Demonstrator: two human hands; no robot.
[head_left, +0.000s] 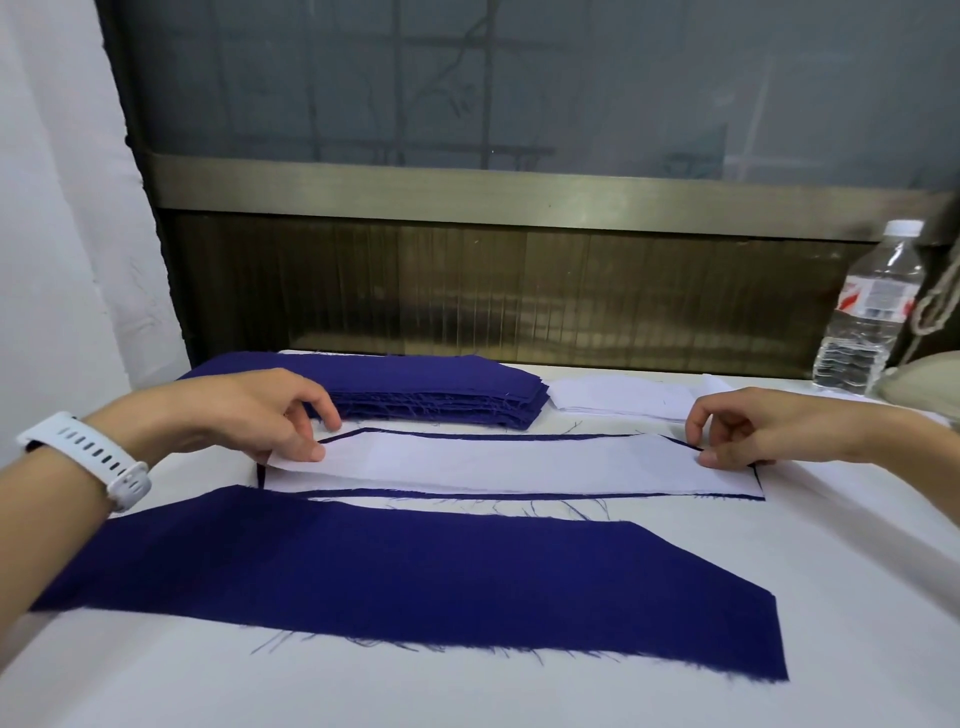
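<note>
A long white strip of interfacing (498, 462) lies on a navy fabric piece of the same shape, whose dark edge (519, 437) shows all round it. My left hand (270, 415), with a white watch on the wrist, pinches the strip's left end, which is lifted a little. My right hand (743, 431) pinches its right end. In front of them another navy fabric piece (415, 577) lies flat on the white table (857, 597).
A stack of navy pieces (431, 389) sits at the back, with a stack of white strips (623, 397) to its right. A water bottle (867, 312) stands at the back right beside a beige object (930, 384). Loose threads lie about.
</note>
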